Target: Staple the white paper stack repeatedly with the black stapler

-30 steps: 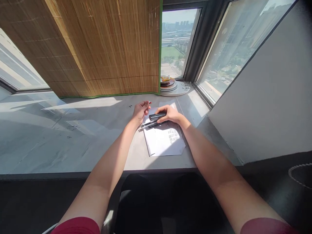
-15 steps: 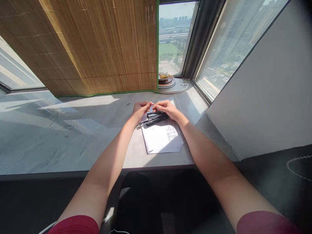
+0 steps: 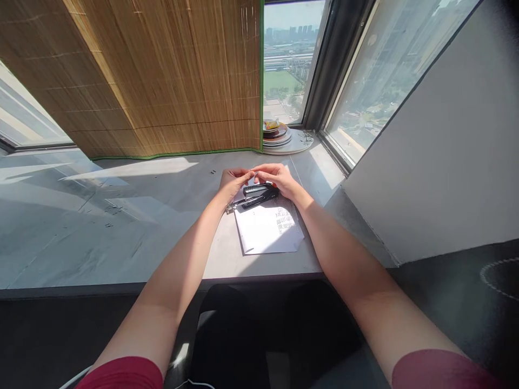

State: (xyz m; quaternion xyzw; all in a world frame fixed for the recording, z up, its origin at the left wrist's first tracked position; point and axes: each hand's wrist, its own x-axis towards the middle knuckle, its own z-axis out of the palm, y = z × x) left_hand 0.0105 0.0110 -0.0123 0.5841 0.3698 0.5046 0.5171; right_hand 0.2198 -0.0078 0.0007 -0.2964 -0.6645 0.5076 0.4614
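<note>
My left hand (image 3: 234, 182) and my right hand (image 3: 278, 177) meet at the fingertips above the far end of a white paper stack (image 3: 263, 232). Both are closed in a pinch; whatever lies between the fingers is too small to make out. Just below them a black stapler (image 3: 259, 195) rests on the paper, its top arm lifted apart from its base. A metal part sticks out at its left end, beside my left wrist. Printed text shows on the paper's right side.
A bamboo blind (image 3: 174, 81) hangs over the window behind the ledge (image 3: 121, 237). Stacked plates (image 3: 278, 138) with a small yellow packet on top stand in the far corner. Staple-like dark bits lie on the ledge at left. A white wall (image 3: 438, 162) bounds the right side.
The fingertips of both hands have come closer together, and the right fingers now reach to the left ones. The stapler and paper lie as before.
</note>
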